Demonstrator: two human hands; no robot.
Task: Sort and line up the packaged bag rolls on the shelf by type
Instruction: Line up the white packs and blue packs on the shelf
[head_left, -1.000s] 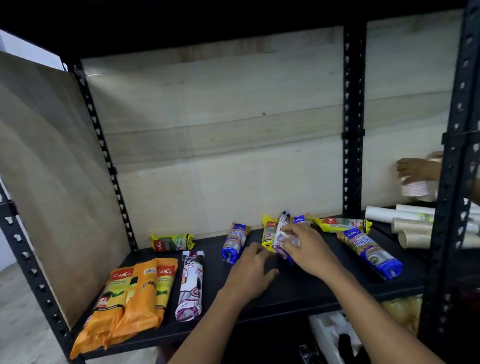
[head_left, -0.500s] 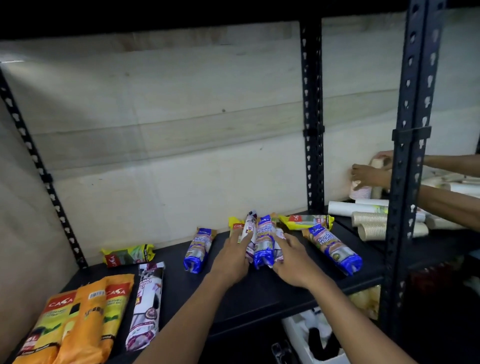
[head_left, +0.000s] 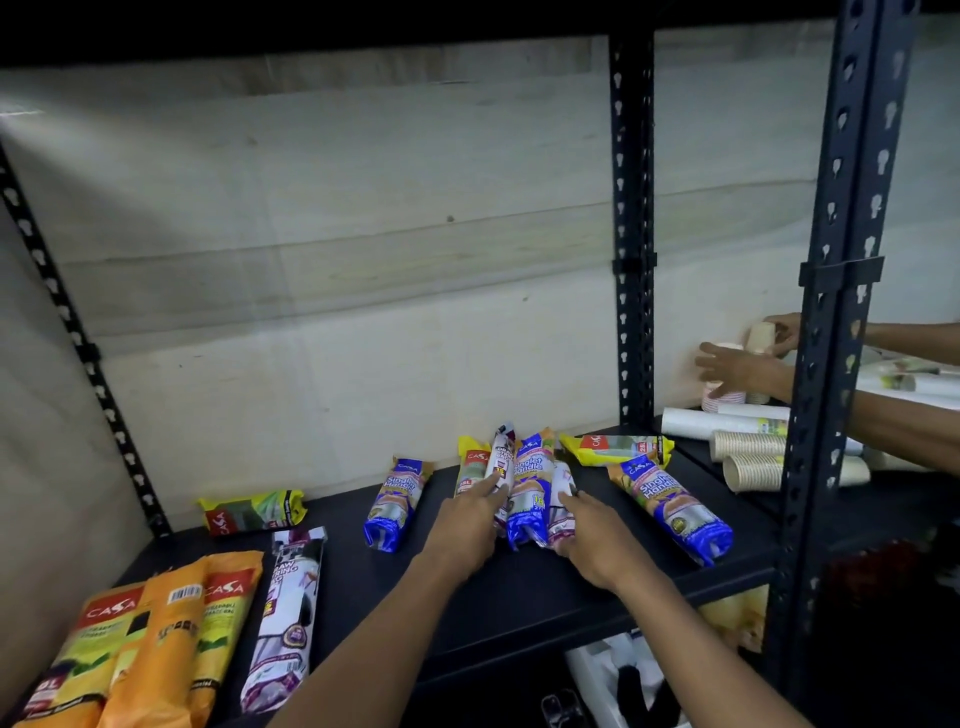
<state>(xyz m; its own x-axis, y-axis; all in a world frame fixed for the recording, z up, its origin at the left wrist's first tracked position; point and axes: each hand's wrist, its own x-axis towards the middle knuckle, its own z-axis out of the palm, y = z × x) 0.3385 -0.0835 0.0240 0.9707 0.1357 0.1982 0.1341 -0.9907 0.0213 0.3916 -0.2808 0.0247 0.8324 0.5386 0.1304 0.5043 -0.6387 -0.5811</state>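
On the black shelf (head_left: 519, 603) lies a tight cluster of rolls. My left hand (head_left: 465, 527) grips a white drawstring roll (head_left: 503, 457) on the cluster's left side. My right hand (head_left: 597, 538) grips a second white roll (head_left: 560, 483) on its right side. A blue Singlet Handle roll (head_left: 529, 486) lies between the two. A yellow pack (head_left: 469, 467) lies half hidden behind my left fingers. Two more blue rolls lie apart, one to the left (head_left: 397, 501) and one to the right (head_left: 670, 506). A yellow pack (head_left: 618, 448) lies crosswise at the back.
At the left lie orange packs (head_left: 156, 649), a white drawstring roll (head_left: 288, 608) and a yellow-green pack (head_left: 252, 512). Black uprights (head_left: 631, 234) divide the bays. In the right bay another person's hands (head_left: 737, 364) handle paper cups above lying cup stacks (head_left: 748, 457).
The view swung right. My left hand moved from the bare shelf up to the cluster, and both hands now hold white rolls on either side of the blue one.
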